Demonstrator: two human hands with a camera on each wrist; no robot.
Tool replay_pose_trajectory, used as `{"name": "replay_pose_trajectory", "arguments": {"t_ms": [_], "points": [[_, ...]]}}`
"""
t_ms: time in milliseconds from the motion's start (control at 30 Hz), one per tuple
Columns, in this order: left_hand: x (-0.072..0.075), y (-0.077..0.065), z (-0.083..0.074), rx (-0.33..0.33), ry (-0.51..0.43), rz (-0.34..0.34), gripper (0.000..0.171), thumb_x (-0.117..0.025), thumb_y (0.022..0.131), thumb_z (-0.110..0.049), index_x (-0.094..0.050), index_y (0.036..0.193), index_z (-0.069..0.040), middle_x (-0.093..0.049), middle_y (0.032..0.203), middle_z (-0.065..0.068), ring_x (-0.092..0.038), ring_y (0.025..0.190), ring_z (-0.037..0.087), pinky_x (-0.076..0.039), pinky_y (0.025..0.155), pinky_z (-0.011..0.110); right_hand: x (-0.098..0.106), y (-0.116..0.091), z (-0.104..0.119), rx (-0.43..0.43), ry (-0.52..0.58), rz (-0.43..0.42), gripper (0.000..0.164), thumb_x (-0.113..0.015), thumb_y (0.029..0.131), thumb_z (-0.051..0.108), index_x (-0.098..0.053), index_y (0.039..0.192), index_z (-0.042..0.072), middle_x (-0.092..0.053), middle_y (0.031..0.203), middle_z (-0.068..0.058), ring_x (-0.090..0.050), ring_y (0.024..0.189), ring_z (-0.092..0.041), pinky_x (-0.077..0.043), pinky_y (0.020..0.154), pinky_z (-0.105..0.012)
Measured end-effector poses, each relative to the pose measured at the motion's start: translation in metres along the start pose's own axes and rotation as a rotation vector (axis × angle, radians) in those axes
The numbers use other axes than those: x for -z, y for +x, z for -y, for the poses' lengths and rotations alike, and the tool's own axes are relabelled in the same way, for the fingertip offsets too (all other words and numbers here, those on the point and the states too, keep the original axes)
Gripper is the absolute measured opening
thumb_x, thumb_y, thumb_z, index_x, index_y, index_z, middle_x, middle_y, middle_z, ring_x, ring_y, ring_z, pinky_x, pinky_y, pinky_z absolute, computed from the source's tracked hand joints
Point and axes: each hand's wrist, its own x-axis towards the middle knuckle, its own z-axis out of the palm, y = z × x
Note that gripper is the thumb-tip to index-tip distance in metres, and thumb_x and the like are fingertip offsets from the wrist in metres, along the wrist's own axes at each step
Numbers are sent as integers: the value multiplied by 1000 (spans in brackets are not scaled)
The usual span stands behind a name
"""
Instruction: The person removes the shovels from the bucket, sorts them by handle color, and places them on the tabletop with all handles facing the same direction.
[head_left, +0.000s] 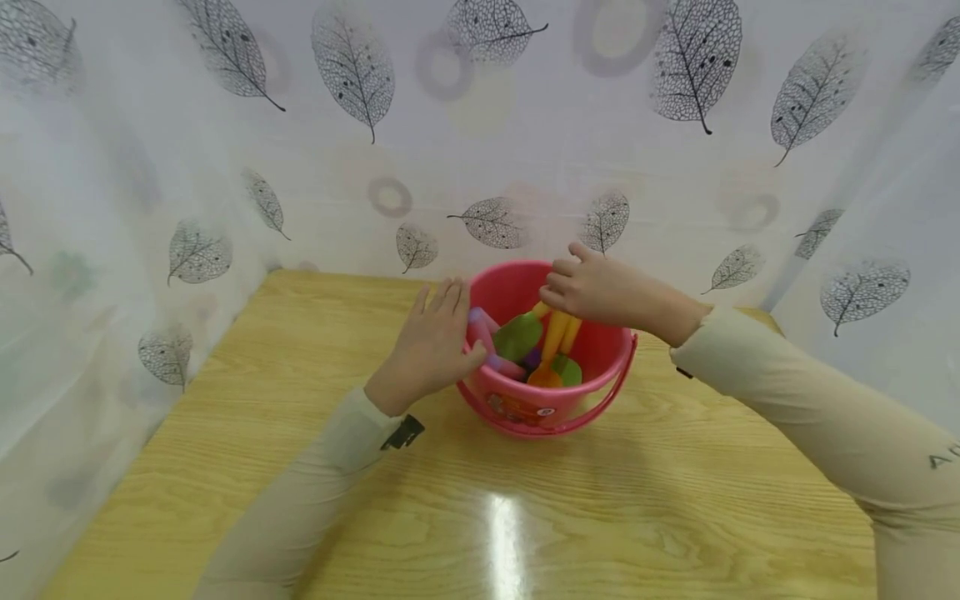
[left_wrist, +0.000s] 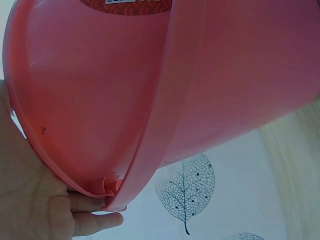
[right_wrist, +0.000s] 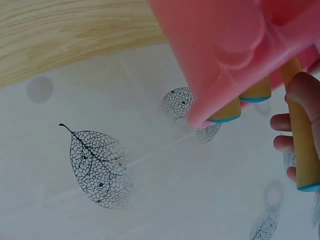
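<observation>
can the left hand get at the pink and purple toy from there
Probably yes: the left hand touches the bucket, the pink and purple toy lies just inside the rim, and the top is open there. The right hand, holding a yellow handle, looks clear of it.

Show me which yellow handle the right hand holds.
The rightmost handle in the right wrist view: the right hand grips it; the other two handles, at the bucket's rim, are untouched.
</observation>
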Motion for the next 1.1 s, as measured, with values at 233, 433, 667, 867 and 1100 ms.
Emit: {"name": "replay_pose_trajectory", "arguments": {"t_ms": [233, 433, 667, 867, 1100], "points": [[0, 0, 1, -4, 4, -3, 79, -42, 89, -43, -17, 148, 3, -17, 157, 17, -13, 147, 31, -11, 119, 51, 1, -15, -8, -69, -17, -63, 28, -74, 77, 13, -64, 103, 7, -67, 90, -8, -59, 87, -26, -50, 85, -43], [0, -1, 0, -1, 0, -6, 79, -43, 90, -44, -18, 148, 3, -17, 157, 17, -14, 146, 31, -11, 119, 51, -5, -27, -12, -131, -4, -171, 27, -75, 77, 14, -59, 96, 4, -65, 81, -10, -58, 80, -27, -49, 79, -43], [-1, -2, 0, 5, 18, -18, 80, -42, 89, -45, -16, 148, 3, -15, 157, 17, -13, 146, 32, -10, 119, 51, -12, -41, -12, -195, 23, -273, 19, -66, 80, 13, -56, 93, 3, -63, 75, -10, -53, 76, -27, -45, 78, -46], [-2, -1, -1, 13, 45, -28, 81, -40, 89, -46, -14, 149, 3, -14, 157, 18, -11, 147, 33, -10, 119, 51, -19, -51, -14, -252, 5, -363, 17, -54, 87, 18, -53, 92, 2, -62, 75, -11, -50, 75, -27, -44, 76, -49], [-3, -3, -1, 22, 55, -58, 83, -41, 89, -45, -12, 149, 4, -13, 157, 21, -12, 146, 34, -10, 119, 51, -20, -57, -14, -316, 10, -395, 34, -26, 97, 19, -52, 88, 0, -59, 75, -12, -49, 70, -28, -43, 70, -46]]}}
